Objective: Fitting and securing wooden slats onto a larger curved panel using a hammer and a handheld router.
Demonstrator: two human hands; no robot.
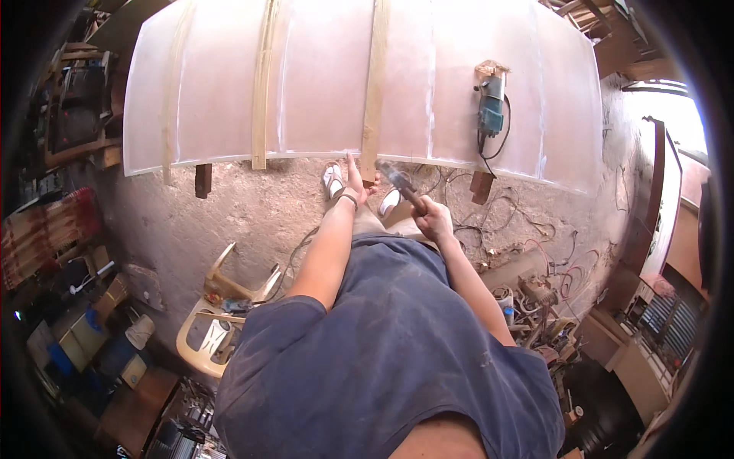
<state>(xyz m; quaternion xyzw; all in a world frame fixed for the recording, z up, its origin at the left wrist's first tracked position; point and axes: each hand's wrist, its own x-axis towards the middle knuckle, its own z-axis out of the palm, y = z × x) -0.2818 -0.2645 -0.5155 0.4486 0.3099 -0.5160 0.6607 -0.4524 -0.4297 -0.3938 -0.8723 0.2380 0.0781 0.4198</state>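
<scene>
Two pale slats [264, 84] cross the panel [321, 99] toward its left end. At its near edge, around the middle, the left hand [356, 185] has fingers parted about a third slat [374, 92] — gripping or not, I can't tell from here. Just beside is a hammer [407, 189], clamped in the right hand [436, 221] — then, near the panel's right end, a teal power tool [491, 111].

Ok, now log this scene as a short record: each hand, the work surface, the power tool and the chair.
Left hand: at the near end of the rightmost wooden strip; grip unclear
Right hand: closed around the handle of a hammer
Work surface: large pale panel, wooden strips lying across it
Power tool: teal body, dark cord, on the panel right of the strips
Chair: cream, at the person's left
</scene>
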